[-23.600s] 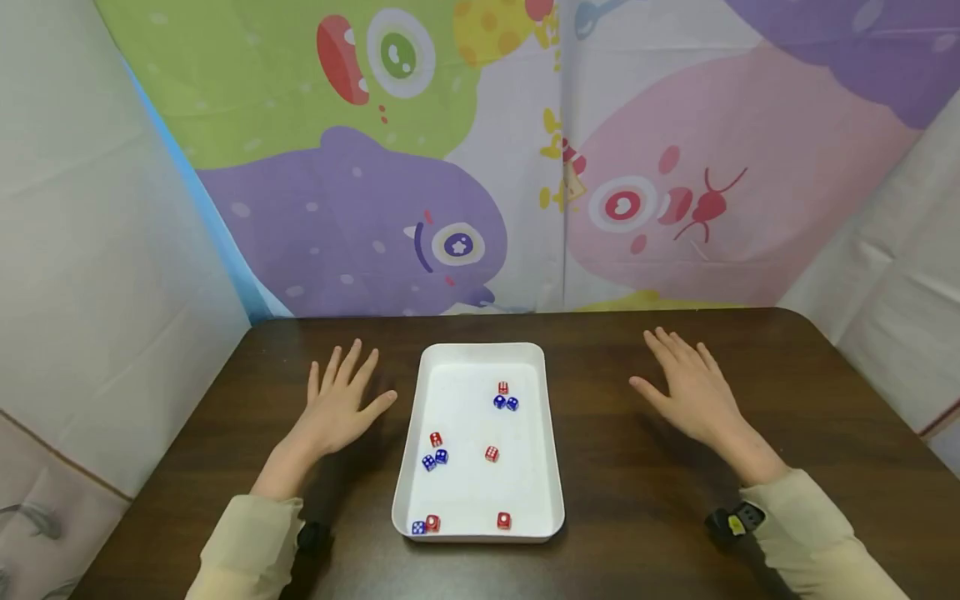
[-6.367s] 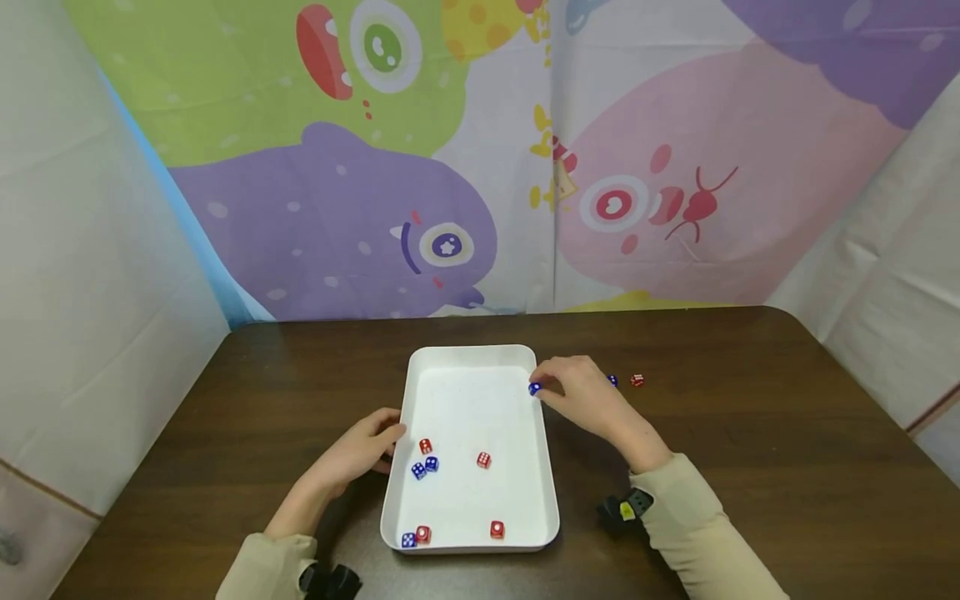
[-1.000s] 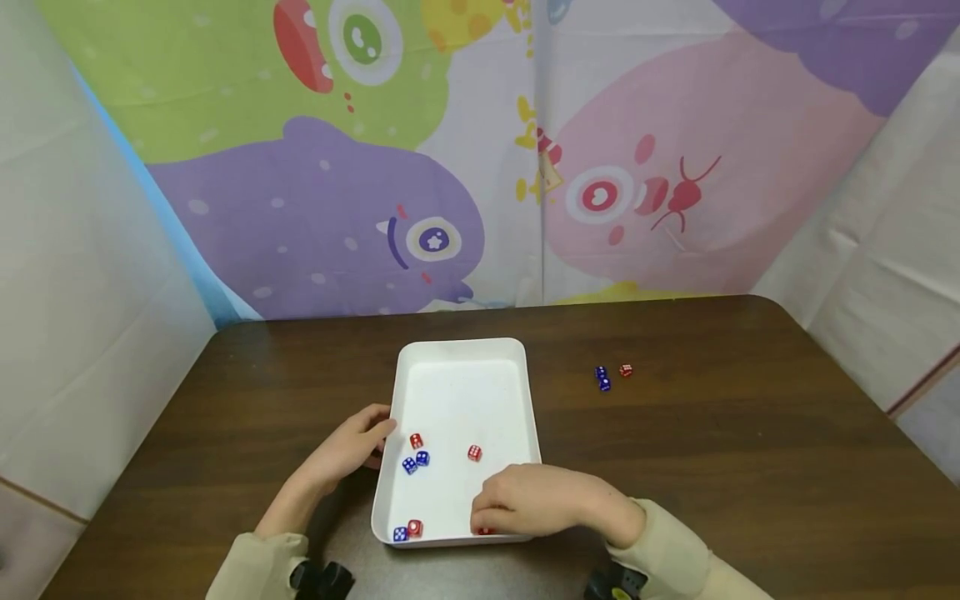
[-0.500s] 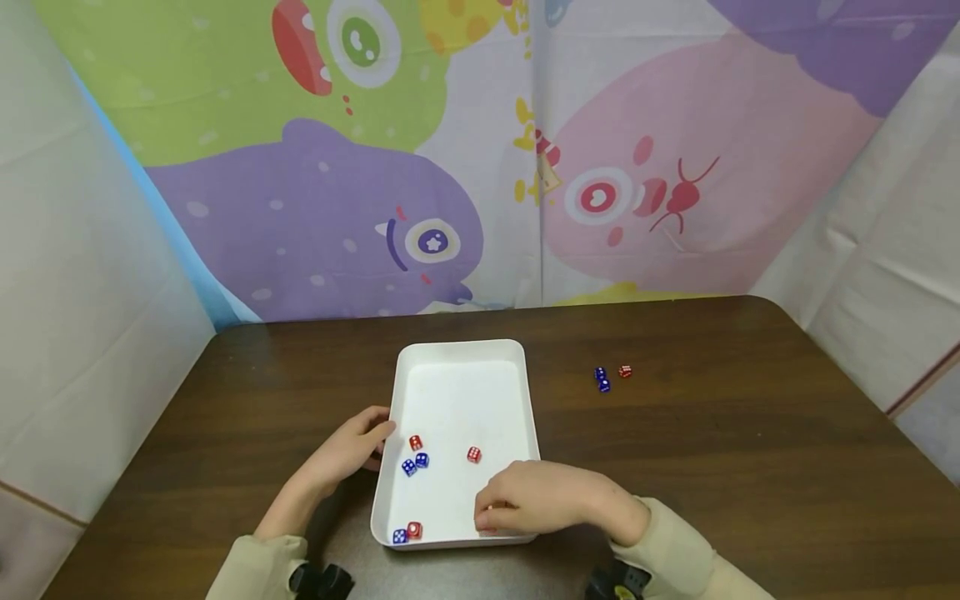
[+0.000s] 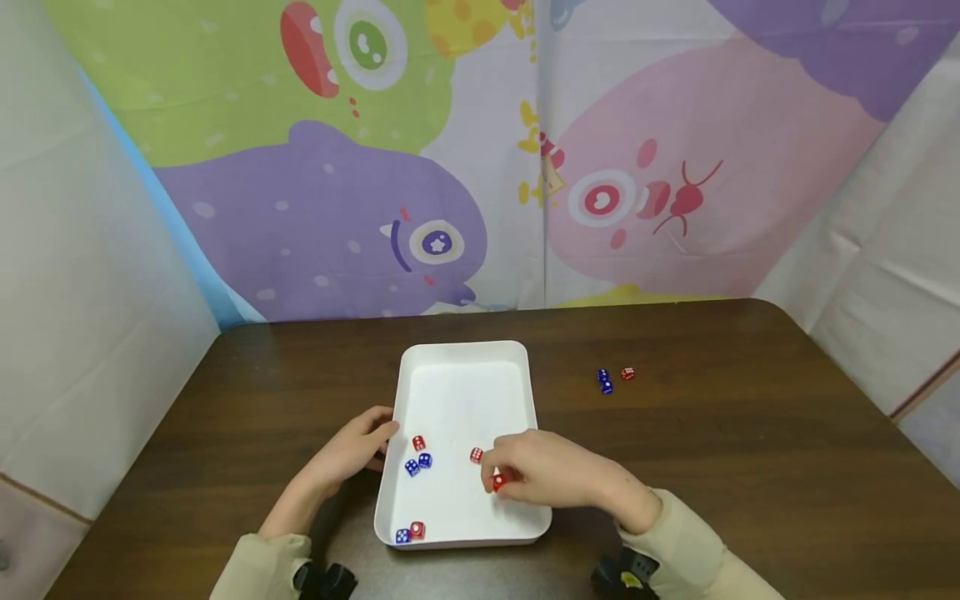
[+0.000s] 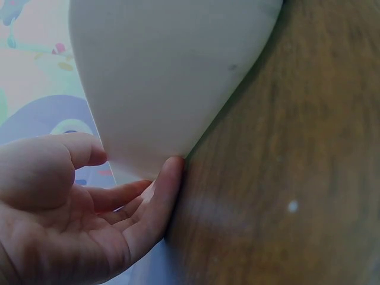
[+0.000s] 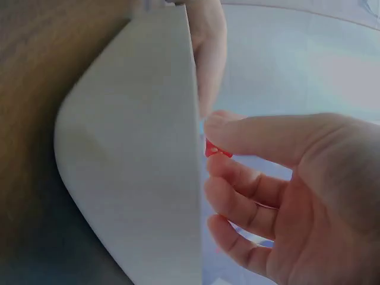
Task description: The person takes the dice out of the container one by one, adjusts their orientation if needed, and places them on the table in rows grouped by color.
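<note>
Pinch grip, right hand [image 5: 551, 469]: thumb and forefinger tips closed on one red die [image 5: 498, 482], raised over the near right part of the white tray [image 5: 465, 400]. Right wrist view agrees: the red shows between the two fingertips, just past the rim, remaining fingers bent loosely behind.

Half a second ago this hand was lower, nearer the tray's near wall, its die all but covered by the fingers; now hand and die are farther from that wall, a face in plain sight.

Left hand [image 5: 352, 447] unchanged over the same interval: holding the tray's left wall, thumb at the rim, fingers bent against the outside.

Remaining in tray: single red die [image 5: 476, 455], just beside the right fingertips; by the left wall, another red die [image 5: 418, 442] with a blue pair [image 5: 425, 460] just below; near left corner, a blue die [image 5: 402, 536] and corner red die [image 5: 417, 530] side by side.

On the dark table [image 5: 712, 433], right of the tray: two blue dice [image 5: 607, 387] close together, outlying red die [image 5: 627, 373] near them. At 23.6 s back, all ten dice were in the tray and both hands lay well apart from it.
</note>
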Available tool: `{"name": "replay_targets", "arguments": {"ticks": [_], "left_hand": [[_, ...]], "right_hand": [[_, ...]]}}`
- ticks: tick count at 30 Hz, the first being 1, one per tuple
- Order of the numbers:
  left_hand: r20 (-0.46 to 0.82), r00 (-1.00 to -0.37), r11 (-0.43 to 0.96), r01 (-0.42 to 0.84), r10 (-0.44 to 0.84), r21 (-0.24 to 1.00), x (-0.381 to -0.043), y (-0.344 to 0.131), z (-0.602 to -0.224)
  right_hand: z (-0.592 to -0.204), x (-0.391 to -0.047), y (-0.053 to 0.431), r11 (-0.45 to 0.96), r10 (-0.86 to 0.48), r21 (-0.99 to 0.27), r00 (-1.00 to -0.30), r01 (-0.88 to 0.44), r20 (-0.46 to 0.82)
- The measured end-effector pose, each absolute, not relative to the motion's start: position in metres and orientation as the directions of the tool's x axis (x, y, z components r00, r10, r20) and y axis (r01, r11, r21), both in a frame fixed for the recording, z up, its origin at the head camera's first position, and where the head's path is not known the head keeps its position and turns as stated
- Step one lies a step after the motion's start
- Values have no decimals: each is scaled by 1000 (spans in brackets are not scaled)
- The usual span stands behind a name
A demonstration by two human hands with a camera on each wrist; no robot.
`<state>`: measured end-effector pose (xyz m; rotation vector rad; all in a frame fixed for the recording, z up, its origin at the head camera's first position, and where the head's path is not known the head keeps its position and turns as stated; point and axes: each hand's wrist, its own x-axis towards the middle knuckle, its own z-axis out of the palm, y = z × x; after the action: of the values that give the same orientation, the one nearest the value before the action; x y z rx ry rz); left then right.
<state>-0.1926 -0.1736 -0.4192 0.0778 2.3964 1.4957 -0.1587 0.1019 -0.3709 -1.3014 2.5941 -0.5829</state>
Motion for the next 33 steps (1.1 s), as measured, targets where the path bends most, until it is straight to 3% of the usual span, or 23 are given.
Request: {"name": "replay_targets", "arguments": {"ticks": [10, 19, 33], "left_hand": [[-230, -949, 439, -117, 215, 891, -195, -174, -420], [-220, -950, 425, -109, 222, 898, -195, -173, -421], [-232, -951, 439, -123, 203, 890, -193, -173, -422]], "right_hand": [[-358, -168, 126, 630, -699, -415, -712, -656, 65], [-346, -185, 151, 669, -607, -382, -765, -637, 214], [-346, -215, 206, 842, -316, -373, -917, -390, 245]]}}
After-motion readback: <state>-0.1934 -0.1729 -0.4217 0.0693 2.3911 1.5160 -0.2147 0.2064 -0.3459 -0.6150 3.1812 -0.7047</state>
